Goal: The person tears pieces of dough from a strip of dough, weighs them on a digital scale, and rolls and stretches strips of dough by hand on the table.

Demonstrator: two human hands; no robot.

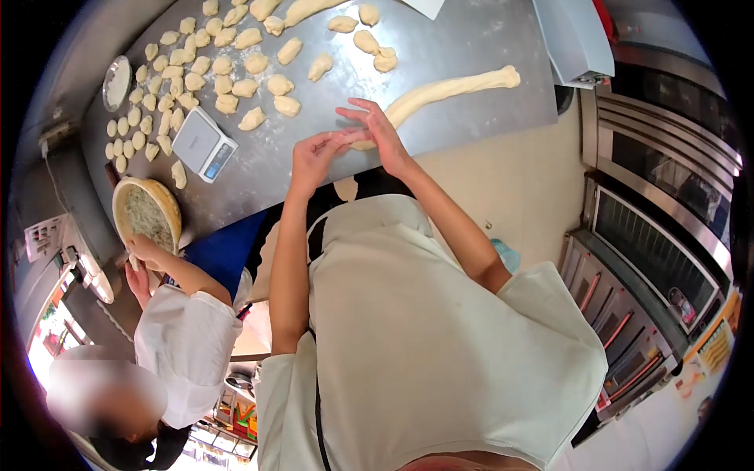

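A long rope of dough (452, 90) lies on the steel table (487, 39), its near end beneath my hands. My left hand (316, 157) has its fingers bent together, reaching toward the other palm; whatever lies between its fingertips is too small to make out. Beside it my right hand (375, 135) is held with its fingers spread, touching or nearly touching the left fingertips above the dough's end. Many small dough pieces (255, 63) are scattered over the table's far left. A digital scale (200, 141) sits among them near the table's front edge.
At the left, a co-worker (184, 345) in white has both hands at a bowl of filling (149, 212). A metal dish of flour (117, 83) stands at the table's left edge. A pale grey machine (577, 39) is at the right end, with ovens (660, 235) beyond.
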